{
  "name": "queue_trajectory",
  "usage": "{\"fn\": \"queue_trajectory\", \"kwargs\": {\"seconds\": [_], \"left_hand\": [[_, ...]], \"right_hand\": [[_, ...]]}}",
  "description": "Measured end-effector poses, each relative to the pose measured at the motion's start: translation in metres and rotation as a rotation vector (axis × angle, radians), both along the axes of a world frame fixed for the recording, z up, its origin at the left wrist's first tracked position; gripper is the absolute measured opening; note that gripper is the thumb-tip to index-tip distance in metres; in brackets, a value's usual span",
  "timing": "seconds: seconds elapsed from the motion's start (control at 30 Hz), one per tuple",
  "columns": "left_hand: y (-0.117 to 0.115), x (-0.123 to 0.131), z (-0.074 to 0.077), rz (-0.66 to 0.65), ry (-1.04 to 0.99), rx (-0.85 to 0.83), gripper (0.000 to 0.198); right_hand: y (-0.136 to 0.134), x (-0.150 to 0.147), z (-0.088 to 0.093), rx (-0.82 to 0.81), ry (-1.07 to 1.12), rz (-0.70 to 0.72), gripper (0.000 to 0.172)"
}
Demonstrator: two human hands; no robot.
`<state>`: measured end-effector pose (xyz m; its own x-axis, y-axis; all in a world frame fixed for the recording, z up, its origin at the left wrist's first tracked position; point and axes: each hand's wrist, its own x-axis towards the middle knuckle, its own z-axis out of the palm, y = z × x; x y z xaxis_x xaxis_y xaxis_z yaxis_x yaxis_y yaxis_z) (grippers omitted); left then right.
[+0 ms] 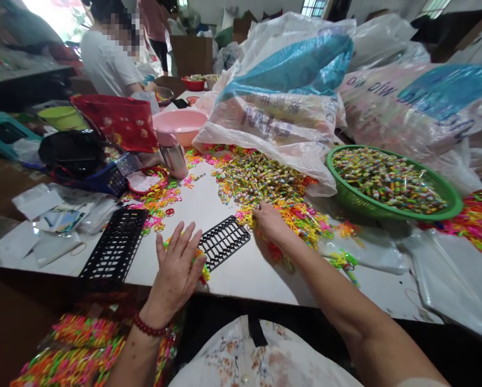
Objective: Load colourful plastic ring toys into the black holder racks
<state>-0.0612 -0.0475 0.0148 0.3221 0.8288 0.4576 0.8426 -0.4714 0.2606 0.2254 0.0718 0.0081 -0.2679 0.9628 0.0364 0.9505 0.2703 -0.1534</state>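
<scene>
My left hand (pixel 178 266) lies flat with fingers spread on the white table (pixel 241 271), covering a few coloured plastic pieces next to a small black grid tray (pixel 223 241). My right hand (pixel 268 221) reaches into a heap of neon plastic rings (pixel 295 215), its fingers curled down among them and mostly hidden. Behind the rings lies a pile of small multicoloured candies (pixel 257 177) spilling from a large plastic sack (pixel 283 102). A second, longer black grid tray (pixel 115 244) rests at the left.
A green basket (pixel 394 207) full of candies sits at the right. A steel cup (pixel 174 156), pink basin (pixel 180 123), red bag (pixel 120 121) and black bag (pixel 71 150) stand at the back left. Clear plastic sheets (pixel 454 274) lie on the right. A person (pixel 107 54) sits beyond.
</scene>
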Motion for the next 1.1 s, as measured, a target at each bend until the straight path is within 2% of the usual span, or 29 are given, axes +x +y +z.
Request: {"fn": "queue_trajectory", "kwargs": {"seconds": [0.1, 0.2, 0.27, 0.37, 0.47, 0.53, 0.63, 0.8, 0.93, 1.1], "left_hand": [[0.008, 0.000, -0.005, 0.099, 0.010, -0.054, 0.046], [0.010, -0.001, -0.006, 0.106, 0.056, -0.113, 0.049], [0.009, -0.001, -0.005, 0.099, 0.065, -0.129, 0.054], [0.007, -0.003, -0.001, 0.089, 0.066, -0.137, 0.058], [0.006, -0.004, 0.000, 0.065, 0.074, -0.149, 0.061], [0.006, -0.004, 0.001, 0.059, 0.077, -0.158, 0.062], [0.007, -0.004, 0.002, 0.062, 0.084, -0.167, 0.061], [0.008, -0.003, 0.003, 0.058, 0.110, -0.164, 0.061], [0.011, -0.002, 0.001, 0.060, 0.157, -0.140, 0.056], [0.014, -0.001, -0.004, 0.070, 0.240, -0.131, 0.052]], "right_hand": [[0.004, -0.004, -0.001, -0.004, 0.045, -0.001, 0.009], [-0.004, -0.024, 0.000, 0.009, 0.135, -0.006, 0.015], [-0.012, -0.047, -0.002, -0.021, 0.314, 0.000, 0.016], [-0.025, -0.090, -0.013, -0.176, 0.690, 0.065, 0.013], [-0.031, -0.128, -0.028, -0.295, 0.871, 0.164, 0.012], [-0.029, -0.142, -0.034, -0.305, 0.850, 0.219, 0.009], [-0.025, -0.147, -0.037, -0.283, 0.730, 0.297, 0.008], [-0.024, -0.141, -0.030, -0.259, 0.530, 0.396, 0.015], [-0.024, -0.147, -0.028, -0.254, 0.451, 0.502, 0.023], [-0.020, -0.146, -0.024, -0.274, 0.406, 0.523, 0.019]]}}
